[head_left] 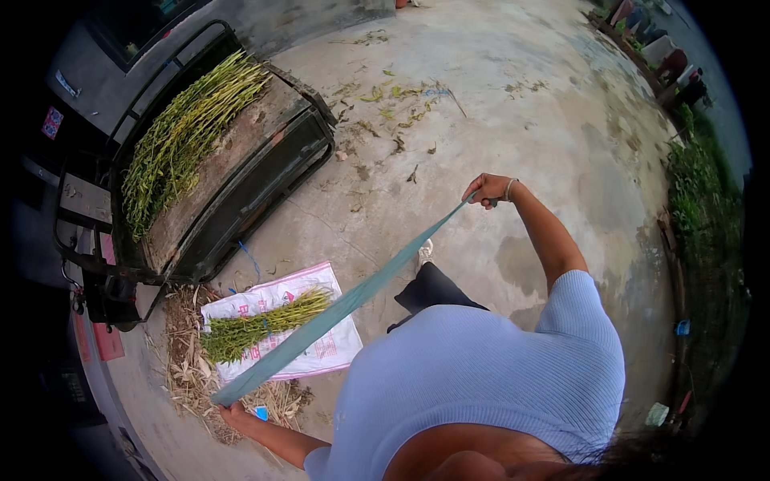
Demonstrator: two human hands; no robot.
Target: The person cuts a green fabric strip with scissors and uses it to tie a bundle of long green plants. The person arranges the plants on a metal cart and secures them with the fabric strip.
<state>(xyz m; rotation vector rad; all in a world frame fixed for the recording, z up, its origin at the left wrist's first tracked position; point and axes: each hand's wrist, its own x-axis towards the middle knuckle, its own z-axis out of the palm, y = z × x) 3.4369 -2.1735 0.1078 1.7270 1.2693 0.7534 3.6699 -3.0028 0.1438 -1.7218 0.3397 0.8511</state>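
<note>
A long strip of grey-green cloth (pixel 337 309) is stretched taut on a slant between my two hands. My left hand (pixel 233 415), at the lower left, grips the wide end of the strip, its fingers partly hidden by the cloth. Up at the right, my right hand (pixel 487 191) pinches the other, narrowed end, above the concrete floor. Behind the strip lies a tied bundle of green and yellow stalks (pixel 261 325) on a white woven sack (pixel 277 289) with pink print.
A three-wheeled cart (pixel 265 192) with a dark metal bed stands at the upper left, loaded with cut stalks (pixel 192 132). Dry husks (pixel 188 357) lie around the sack. Loose leaves (pixel 393 100) are scattered over the concrete floor (pixel 529 128). Green plants (pixel 706 188) border the right side.
</note>
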